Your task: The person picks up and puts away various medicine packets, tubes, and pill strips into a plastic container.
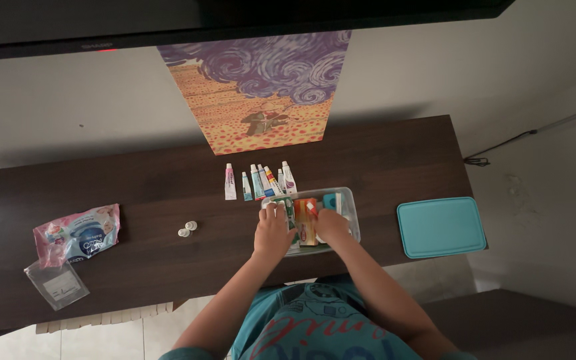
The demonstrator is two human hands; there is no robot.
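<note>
Both hands reach into the clear plastic box (349, 200) at the front edge of the worktop (168, 193).
The left hand (273, 230) lies flat, fingers spread, on the green packet (287, 212); the right hand (331, 225) curls over the orange packet (306, 223), and whether its grip is closed cannot be told. The box stands close to the front edge, so a pull toward the body may tip it off. The row of tubes (261, 181) just behind could be knocked over.
</note>
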